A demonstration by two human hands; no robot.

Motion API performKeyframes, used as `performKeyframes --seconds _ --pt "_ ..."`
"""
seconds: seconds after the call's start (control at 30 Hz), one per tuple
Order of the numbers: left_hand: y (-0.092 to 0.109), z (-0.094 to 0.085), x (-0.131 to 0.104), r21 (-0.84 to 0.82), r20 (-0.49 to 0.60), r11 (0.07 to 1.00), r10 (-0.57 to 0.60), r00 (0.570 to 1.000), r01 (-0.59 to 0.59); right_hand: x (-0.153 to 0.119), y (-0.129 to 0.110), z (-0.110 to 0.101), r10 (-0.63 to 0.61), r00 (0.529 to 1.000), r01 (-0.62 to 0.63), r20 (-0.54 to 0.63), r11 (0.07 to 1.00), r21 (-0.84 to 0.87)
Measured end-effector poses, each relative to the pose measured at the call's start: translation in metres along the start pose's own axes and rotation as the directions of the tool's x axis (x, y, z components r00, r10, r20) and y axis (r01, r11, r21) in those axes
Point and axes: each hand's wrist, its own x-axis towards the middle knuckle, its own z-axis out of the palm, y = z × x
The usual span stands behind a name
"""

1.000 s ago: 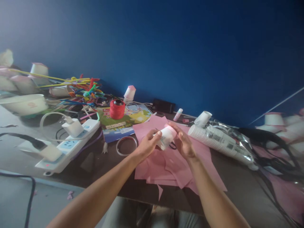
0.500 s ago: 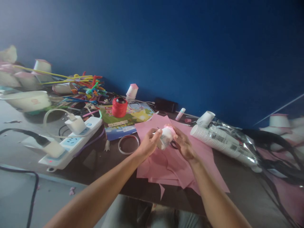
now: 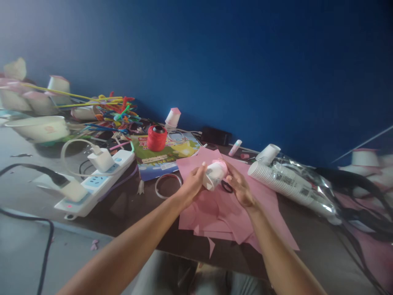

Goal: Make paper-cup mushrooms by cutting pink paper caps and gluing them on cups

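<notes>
Between my two hands a white paper cup [image 3: 213, 177] lies tilted, its open mouth toward me and pink paper [image 3: 220, 165] on its far end. My left hand [image 3: 194, 180] grips the cup from the left, thumb along its side. On the other side my right hand [image 3: 239, 185] presses its fingers against the pink-covered end. Below them are several overlapping pink paper sheets [image 3: 270, 221]. A black scissors handle [image 3: 227, 187] shows beside my right fingers; the blades are hidden.
A power strip [image 3: 92, 192] with plugs and a roll of tape [image 3: 168, 186] lie left. Behind are a red thread spool [image 3: 156, 138], pipe cleaners [image 3: 118, 110] and a glue stick [image 3: 235, 148]. A sleeve of stacked paper cups [image 3: 282, 180] lies right.
The cup has turned slightly in my hands, and my right fingers have shifted lower, so more of the scissors handle shows. The whole view has moved a little.
</notes>
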Motion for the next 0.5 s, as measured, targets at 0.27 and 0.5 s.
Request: performKeyframes --seconds 0.27,0.5 --pt "0.003 0.000 0.002 -0.124 0.102 0.991 -0.043 0.994 0.056 0.000 0.001 -0.003 0.004 0.999 -0.004 -0.046 1.000 -0.017" --pt "0.011 0.004 -0.001 -0.196 0.139 0.967 -0.140 0.980 0.165 -0.001 0.003 0.001 0.027 0.999 -0.021 -0.047 0.991 0.135"
